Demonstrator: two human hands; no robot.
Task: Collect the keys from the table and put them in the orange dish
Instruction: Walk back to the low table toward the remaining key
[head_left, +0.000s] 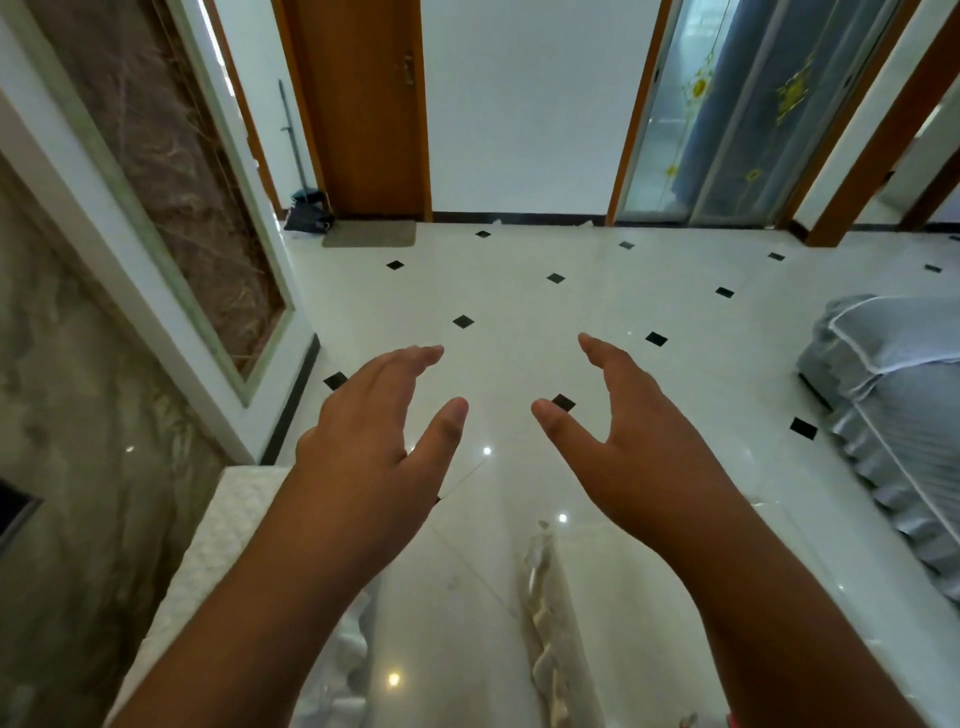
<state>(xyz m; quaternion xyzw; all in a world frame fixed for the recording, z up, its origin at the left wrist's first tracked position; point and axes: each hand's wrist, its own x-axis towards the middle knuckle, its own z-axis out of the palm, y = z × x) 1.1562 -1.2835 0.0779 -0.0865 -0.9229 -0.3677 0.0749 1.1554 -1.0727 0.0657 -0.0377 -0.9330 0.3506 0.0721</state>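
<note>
My left hand (376, 441) and my right hand (628, 441) are both held out in front of me above the glossy white floor, palms facing each other, fingers apart, with nothing in either. The two hands are about a hand's width apart. No keys, no orange dish and no table top with keys on it appear in the head view.
A white textured ledge (218, 551) juts out at the lower left below a marble wall panel (78, 415). A grey ruffled sofa cover (893, 415) fills the right edge. Ahead are a wooden door (363, 114), a doormat (370, 234) and a glass sliding door (727, 114).
</note>
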